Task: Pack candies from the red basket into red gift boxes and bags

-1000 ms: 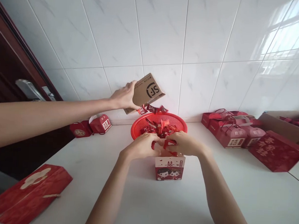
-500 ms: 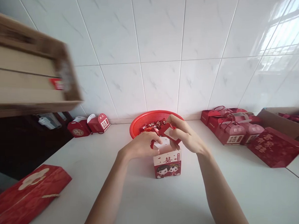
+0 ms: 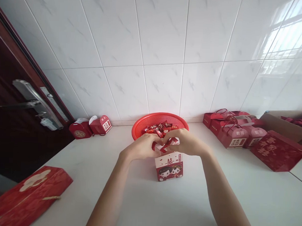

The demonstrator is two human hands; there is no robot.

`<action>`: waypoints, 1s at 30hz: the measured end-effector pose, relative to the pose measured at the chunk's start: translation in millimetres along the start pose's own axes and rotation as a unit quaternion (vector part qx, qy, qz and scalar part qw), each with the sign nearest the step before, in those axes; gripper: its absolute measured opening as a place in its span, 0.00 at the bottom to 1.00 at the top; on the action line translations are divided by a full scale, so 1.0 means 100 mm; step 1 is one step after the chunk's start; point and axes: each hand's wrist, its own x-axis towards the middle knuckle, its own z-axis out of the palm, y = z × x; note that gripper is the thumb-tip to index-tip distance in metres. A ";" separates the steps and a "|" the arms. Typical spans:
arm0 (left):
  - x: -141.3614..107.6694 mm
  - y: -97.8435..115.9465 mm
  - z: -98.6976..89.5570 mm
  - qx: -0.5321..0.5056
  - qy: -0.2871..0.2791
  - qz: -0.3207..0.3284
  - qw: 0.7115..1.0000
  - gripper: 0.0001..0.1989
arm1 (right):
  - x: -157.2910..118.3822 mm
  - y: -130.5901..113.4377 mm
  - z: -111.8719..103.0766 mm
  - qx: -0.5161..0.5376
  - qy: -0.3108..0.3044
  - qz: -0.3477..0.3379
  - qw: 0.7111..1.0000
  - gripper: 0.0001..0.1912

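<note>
A small red and white candy box (image 3: 169,170) with two cartoon faces and a double-happiness sign stands upright on the white tabletop. My left hand (image 3: 145,146) grips the upper left of the box, its fingers curled at the top flaps. At the upper right, my right hand (image 3: 188,143) has its fingers bent round the red and white flaps (image 3: 166,147), meeting the left fingertips. The fingers partly hide the box's opening. Just behind the hands sits a red plastic basket (image 3: 142,121) holding wrapped candies (image 3: 157,129).
Two small red boxes (image 3: 100,125) stand by the wall at left. A red paper bag (image 3: 50,178) lies at front left. Several handled gift boxes (image 3: 232,136), another red bag (image 3: 276,150) and a cardboard box (image 3: 273,120) are at right. A dark door (image 3: 15,127) borders the table's left.
My right hand has moved left and down over the box top, bringing its red flap inward. The cardboard carton at upper left has gone out of view, showing the door handle.
</note>
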 end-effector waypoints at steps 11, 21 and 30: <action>-0.01 -0.04 -0.01 0.000 -0.003 -0.026 1.000 0.15 | 0.01 -0.01 0.04 -0.042 -0.004 0.036 0.998 0.08; -0.01 -0.06 -0.03 0.010 -0.007 -0.010 1.000 0.13 | -0.07 0.07 -0.09 -0.102 0.058 0.062 0.991 0.03; 0.01 -0.01 -0.02 -0.082 0.078 0.041 0.993 0.19 | -0.05 0.09 -0.07 -0.087 0.034 0.099 0.991 0.07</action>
